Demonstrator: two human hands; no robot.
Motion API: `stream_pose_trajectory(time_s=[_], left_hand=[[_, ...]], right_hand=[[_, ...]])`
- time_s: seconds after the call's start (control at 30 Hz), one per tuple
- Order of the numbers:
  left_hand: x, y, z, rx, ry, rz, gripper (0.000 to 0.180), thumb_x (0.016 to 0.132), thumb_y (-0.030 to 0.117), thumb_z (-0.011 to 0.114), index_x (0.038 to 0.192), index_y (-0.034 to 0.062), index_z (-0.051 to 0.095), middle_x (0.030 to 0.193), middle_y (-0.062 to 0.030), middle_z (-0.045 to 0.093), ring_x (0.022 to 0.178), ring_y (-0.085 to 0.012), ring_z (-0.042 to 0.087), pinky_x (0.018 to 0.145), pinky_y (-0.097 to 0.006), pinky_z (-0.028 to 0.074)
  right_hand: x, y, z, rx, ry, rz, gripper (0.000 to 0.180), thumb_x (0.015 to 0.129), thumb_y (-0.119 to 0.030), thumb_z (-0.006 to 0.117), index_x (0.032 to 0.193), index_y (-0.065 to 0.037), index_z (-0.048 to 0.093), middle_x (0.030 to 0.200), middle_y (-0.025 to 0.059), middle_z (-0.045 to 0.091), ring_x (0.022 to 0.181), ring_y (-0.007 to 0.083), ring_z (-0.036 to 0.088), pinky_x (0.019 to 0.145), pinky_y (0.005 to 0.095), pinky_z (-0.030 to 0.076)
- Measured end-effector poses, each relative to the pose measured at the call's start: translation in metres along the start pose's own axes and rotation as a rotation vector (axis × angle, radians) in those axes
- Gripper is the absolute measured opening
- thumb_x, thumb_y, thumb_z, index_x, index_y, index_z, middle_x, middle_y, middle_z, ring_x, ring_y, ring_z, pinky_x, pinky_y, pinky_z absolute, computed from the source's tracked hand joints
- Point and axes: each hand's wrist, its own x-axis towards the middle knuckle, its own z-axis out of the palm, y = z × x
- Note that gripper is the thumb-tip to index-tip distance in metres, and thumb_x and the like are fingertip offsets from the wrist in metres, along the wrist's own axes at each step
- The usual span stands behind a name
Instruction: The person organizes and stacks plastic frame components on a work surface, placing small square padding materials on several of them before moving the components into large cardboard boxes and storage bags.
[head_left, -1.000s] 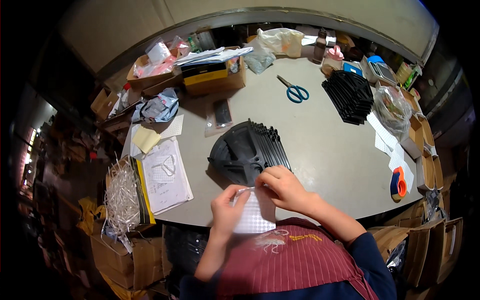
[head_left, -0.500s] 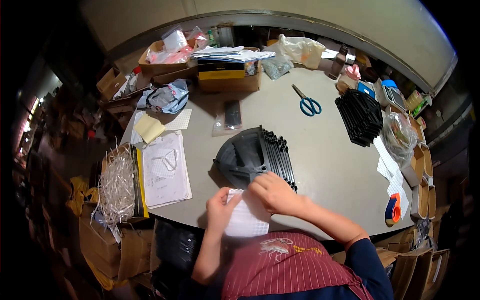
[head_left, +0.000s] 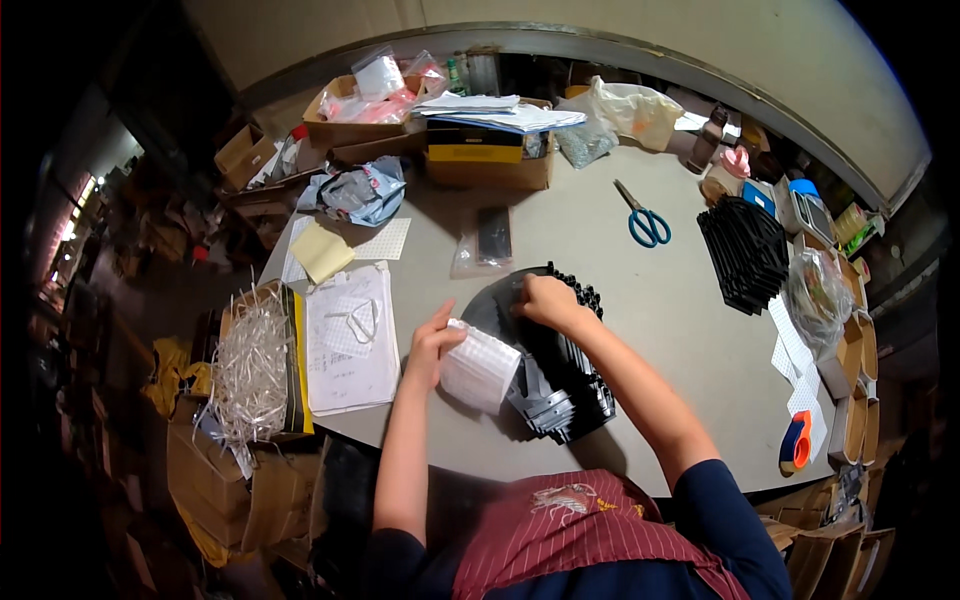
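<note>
My left hand [head_left: 434,345] pinches a white sheet of small stickers [head_left: 482,370] by its upper left edge; the sheet curves down beside a stack of black fan-shaped plastic parts [head_left: 550,395]. My right hand [head_left: 547,303] is over the far part of that stack, fingers bent together and touching or almost touching the top piece. What lies between those fingertips, if anything, is too small to see. My right forearm hides some of the stack's right side.
A second black stack [head_left: 742,255] stands at the right, near scissors [head_left: 645,222] and an orange-and-blue tape roll [head_left: 797,443]. A phone-like dark slab [head_left: 493,236] lies beyond the parts. Papers [head_left: 350,375] and a box of clear strips [head_left: 255,360] are left; cartons [head_left: 490,172] line the back.
My right hand has moved away from the sheet, forward onto the black parts. My left hand still holds the sheet, now tilted and farther forward. The view has shifted slightly.
</note>
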Motion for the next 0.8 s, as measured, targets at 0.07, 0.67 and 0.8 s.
stream_pose_trajectory(time_s=[0.07,0.67,0.8], left_hand=[[0.011,-0.007,-0.003,-0.131,-0.129,-0.112,0.023,0.073,0.009,0.067,0.092,-0.0045,0.069,0.107,-0.0125,0.068,0.091,-0.0183,0.064,0.082,-0.027,0.048],[-0.043,-0.024,0.091,-0.292,-0.354,-0.297,0.027,0.069,0.006,0.069,0.095,-0.0021,0.068,0.104,-0.014,0.061,0.099,-0.0247,0.057,0.089,-0.037,0.047],[-0.059,-0.008,0.071,-0.438,-0.319,-0.125,0.038,0.071,0.005,0.064,0.108,-0.0044,0.065,0.151,-0.0302,0.038,0.144,-0.0399,0.031,0.11,-0.06,0.039]], right_hand=[[-0.017,-0.008,-0.007,-0.02,-0.043,0.001,0.041,0.083,-0.041,0.071,0.088,-0.001,0.074,0.091,0.0224,0.072,0.09,0.0397,0.07,0.078,0.0481,0.056],[-0.169,0.043,-0.078,-0.018,0.134,0.074,0.045,0.079,-0.043,0.072,0.084,0.0,0.064,0.078,0.0223,0.069,0.075,0.0394,0.069,0.069,0.049,0.054],[-0.203,0.102,-0.135,0.02,0.266,0.369,0.042,0.077,-0.04,0.074,0.083,0.001,0.07,0.076,0.0211,0.07,0.073,0.0377,0.07,0.069,0.0478,0.055]])
